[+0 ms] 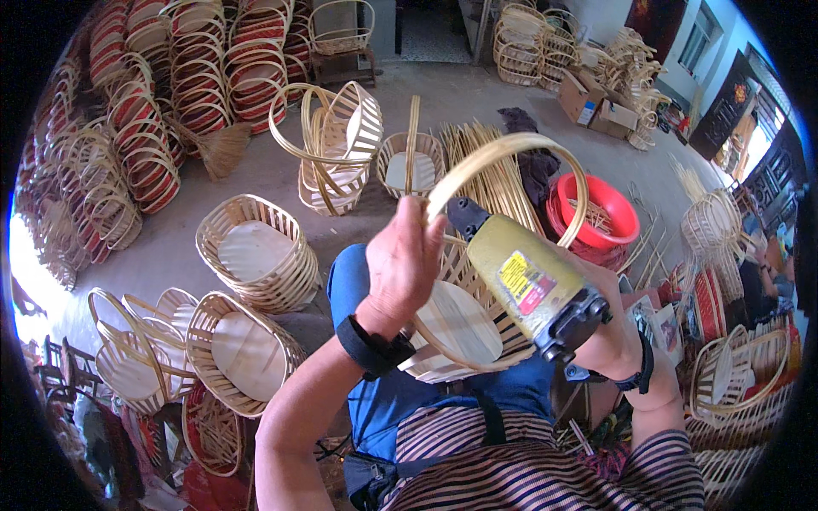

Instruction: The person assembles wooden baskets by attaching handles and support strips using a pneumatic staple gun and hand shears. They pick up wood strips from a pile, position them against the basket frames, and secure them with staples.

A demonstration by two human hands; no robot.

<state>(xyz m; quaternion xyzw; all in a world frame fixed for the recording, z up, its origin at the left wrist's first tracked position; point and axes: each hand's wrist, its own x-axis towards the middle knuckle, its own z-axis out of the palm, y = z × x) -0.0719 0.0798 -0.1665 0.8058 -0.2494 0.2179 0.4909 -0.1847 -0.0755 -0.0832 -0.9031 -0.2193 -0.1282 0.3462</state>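
A woven bamboo basket with a pale wooden base rests on my lap. Its arched handle rises over it, and my left hand is closed around the handle's left side, near the rim. My right hand grips an olive-gold nail gun with a black end cap, held over the right part of the basket. The gun's body hides most of the right fingers. Its narrow black nose points toward the upper left, close to my left hand.
Handleless baskets stand stacked to the left, with handled baskets nearby. Ahead lie bamboo strips beside a red basin. Tall stacks of red-banded baskets line the far left. Cardboard boxes stand far right; another person sits at the right edge.
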